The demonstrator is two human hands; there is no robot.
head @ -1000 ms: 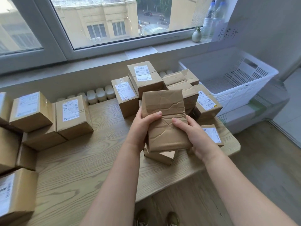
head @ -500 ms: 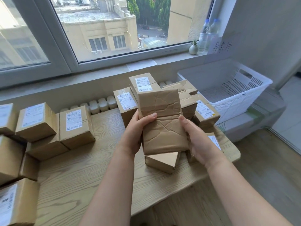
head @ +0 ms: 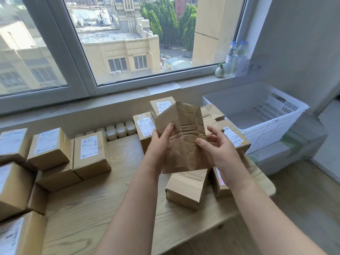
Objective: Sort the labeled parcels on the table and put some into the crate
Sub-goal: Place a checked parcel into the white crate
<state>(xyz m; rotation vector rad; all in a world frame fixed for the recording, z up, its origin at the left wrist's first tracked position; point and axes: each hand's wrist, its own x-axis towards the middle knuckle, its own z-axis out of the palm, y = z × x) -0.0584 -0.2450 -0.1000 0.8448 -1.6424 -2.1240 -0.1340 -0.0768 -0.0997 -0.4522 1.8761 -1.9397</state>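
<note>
A crumpled brown parcel with a dented face and no label showing is held up over the table's right half. My left hand grips its left edge, thumb on the front. My right hand holds the right edge with its fingers curled round it. Below it lies a torn brown box. Labeled parcels stand stacked behind, and more labeled parcels sit at the left. The white plastic crate stands to the right of the table, with nothing inside it.
The wooden table ends just right of my right wrist. A window sill carries a small vase and water bottles. A paper sign hangs above the crate. White radiator tops show behind the table.
Both hands have lifted the crumpled parcel higher and tilted its top away toward the window. The camera view has risen with it.
</note>
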